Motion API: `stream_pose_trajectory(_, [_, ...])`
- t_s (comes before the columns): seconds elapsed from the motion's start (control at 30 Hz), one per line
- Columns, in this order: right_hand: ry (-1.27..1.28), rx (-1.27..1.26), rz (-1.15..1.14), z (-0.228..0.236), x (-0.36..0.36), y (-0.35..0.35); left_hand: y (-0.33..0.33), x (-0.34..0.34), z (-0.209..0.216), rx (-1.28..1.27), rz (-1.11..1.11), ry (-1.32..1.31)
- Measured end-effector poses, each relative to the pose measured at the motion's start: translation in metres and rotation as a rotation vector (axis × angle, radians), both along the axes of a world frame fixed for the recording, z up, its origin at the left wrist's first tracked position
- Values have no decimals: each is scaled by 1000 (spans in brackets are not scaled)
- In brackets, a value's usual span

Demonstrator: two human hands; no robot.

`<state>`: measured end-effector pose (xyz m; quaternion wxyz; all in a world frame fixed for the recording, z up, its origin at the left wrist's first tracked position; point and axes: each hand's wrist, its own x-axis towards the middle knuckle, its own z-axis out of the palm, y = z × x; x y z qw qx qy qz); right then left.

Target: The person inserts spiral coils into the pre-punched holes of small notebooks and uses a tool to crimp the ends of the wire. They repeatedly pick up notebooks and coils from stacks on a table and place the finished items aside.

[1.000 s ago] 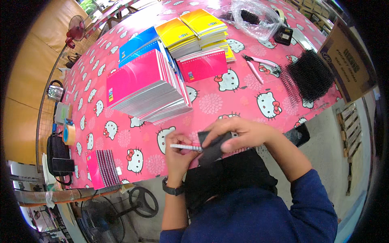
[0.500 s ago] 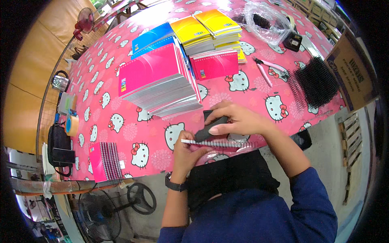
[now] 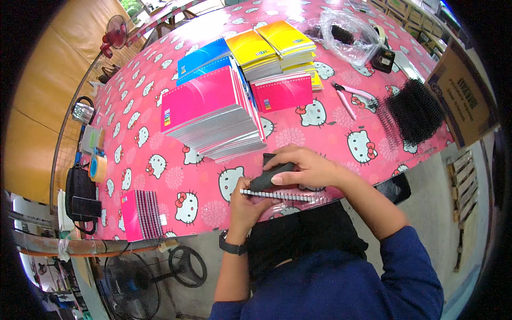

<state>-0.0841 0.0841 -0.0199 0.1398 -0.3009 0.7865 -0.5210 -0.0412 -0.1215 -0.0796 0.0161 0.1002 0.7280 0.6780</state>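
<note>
Near the table's front edge, my left hand (image 3: 245, 207) grips the left end of a notebook (image 3: 288, 197), fingers behind and thumb in front. A dark wire coil runs along its spine, which is turned up toward me; loose coil loops stick out at the right end. My right hand (image 3: 304, 168) is closed over a dark grey, soft-looking piece (image 3: 271, 179), perhaps cloth or foam. It lies against the far side of the notebook, close to my left fingers. Its exact kind is unclear, and my hands hide most of the notebook's cover.
Ahead stand stacks of pink notebooks (image 3: 200, 101), blue notebooks (image 3: 205, 56) and yellow notebooks (image 3: 250, 48). Pink-handled cutters (image 3: 346, 101) and a heap of black wire coils (image 3: 413, 112) lie to the right beside a cardboard box (image 3: 463, 96). Coil-bound notebooks (image 3: 141, 214) sit at left.
My right hand and the dark grey piece have moved slightly left and nearer, toward my left hand. My left hand still grips the notebook, whose spine now sits a little lower in view.
</note>
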Motion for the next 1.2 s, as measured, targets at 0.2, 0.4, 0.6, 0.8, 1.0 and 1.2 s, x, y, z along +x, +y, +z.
stream_pose_trajectory(0.2, [365, 365, -507, -3, 20, 58, -7, 1, -16, 65, 2, 51])
stream_pose_trajectory(0.4, [488, 174, -457, 31, 41, 51, 21, 7, 36, -222, 85, 170])
stream_pose_trajectory(0.6, [456, -68, -364, 48, 56, -8, 33, 16, 65, -204, 94, 336])
stream_pose_trajectory(0.8, [367, -230, -291, 41, 57, -24, 17, 25, 68, -119, 139, 282])
stream_pose_trajectory(1.0, [498, -198, -191, 43, 54, -34, 2, 24, 69, -152, 67, 353])
stream_pose_trajectory(1.2, [485, -82, -88, 51, 52, -55, -22, 30, 63, -202, 125, 425])
